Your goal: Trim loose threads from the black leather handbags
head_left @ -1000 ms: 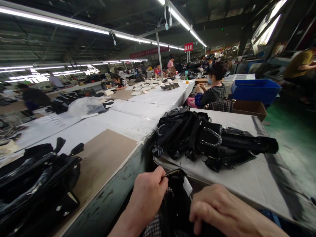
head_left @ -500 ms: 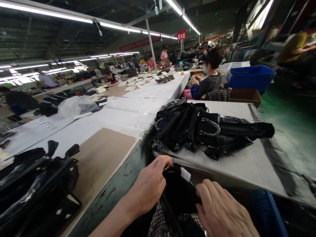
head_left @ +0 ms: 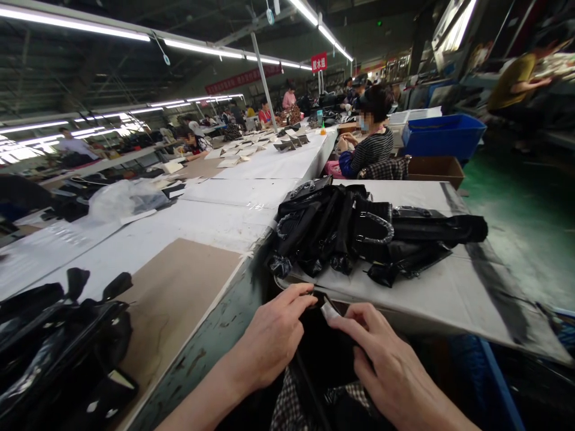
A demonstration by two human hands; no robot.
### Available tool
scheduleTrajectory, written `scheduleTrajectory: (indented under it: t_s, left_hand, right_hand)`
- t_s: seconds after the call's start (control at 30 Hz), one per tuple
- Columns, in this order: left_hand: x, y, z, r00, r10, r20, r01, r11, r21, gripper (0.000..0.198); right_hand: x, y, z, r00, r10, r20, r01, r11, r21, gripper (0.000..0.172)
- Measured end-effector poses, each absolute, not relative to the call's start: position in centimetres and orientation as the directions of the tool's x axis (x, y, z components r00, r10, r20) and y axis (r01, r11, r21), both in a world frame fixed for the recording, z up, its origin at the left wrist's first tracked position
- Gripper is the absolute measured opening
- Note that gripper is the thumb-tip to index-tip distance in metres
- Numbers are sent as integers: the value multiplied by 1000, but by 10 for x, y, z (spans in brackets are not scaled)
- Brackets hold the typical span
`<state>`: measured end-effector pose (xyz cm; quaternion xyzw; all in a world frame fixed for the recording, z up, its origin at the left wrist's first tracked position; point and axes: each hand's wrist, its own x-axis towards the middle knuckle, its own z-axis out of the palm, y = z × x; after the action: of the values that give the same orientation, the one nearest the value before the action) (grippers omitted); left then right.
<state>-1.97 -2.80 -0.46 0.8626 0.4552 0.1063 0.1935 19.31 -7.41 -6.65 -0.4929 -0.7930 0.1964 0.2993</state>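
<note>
A black bag (head_left: pixel 321 359) is held low in front of me, its dark mouth facing up. My left hand (head_left: pixel 274 335) pinches the far left part of its rim between thumb and fingers. Inside the opening, near the far edge, a small white label (head_left: pixel 330 312) sticks out. The index finger of my right hand (head_left: pixel 389 353) reaches to this label, while the rest of that hand stays bent at the bag's right edge. The bag's lower part is hidden, and black-and-white checked cloth (head_left: pixel 290 398) shows beneath it.
Black handbags with wrapped handles (head_left: pixel 332 230) are heaped on the white side table (head_left: pixel 453 287). More black pieces (head_left: pixel 67 335) lie left on the long table beside brown board (head_left: pixel 179 287). A blue bin (head_left: pixel 487 371) is low right. A seated co-worker (head_left: pixel 372 143) is ahead.
My right hand has moved forward and left from the bag's right edge to the white label. The left hand keeps its grip on the rim. The view has turned slightly right.
</note>
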Motion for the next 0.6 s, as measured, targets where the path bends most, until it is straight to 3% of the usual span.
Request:
scheduleTrajectory:
  t_s: [0.13,0.23,0.33,0.47,0.6]
  left_hand:
    - [-19,-26,-3,583,813,11,741,-537,402,53]
    - [-12,-25,3,571,821,20,765,-540,351,39]
    - [-1,-23,6,556,827,78,782,-553,288,20]
    - [10,-19,4,629,755,183,700,-653,289,28]
    - [10,-14,-3,714,659,235,608,-751,258,13]
  right_hand:
    - [192,-76,-69,-343,872,349,689,486,-537,53]
    - [191,-78,-69,-363,854,373,680,516,-520,43]
    - [190,-79,-68,-365,838,405,656,540,-527,34]
    - [189,-80,-67,-349,823,449,613,563,-554,29]
    - [191,-79,-71,-319,851,417,604,521,-603,25]
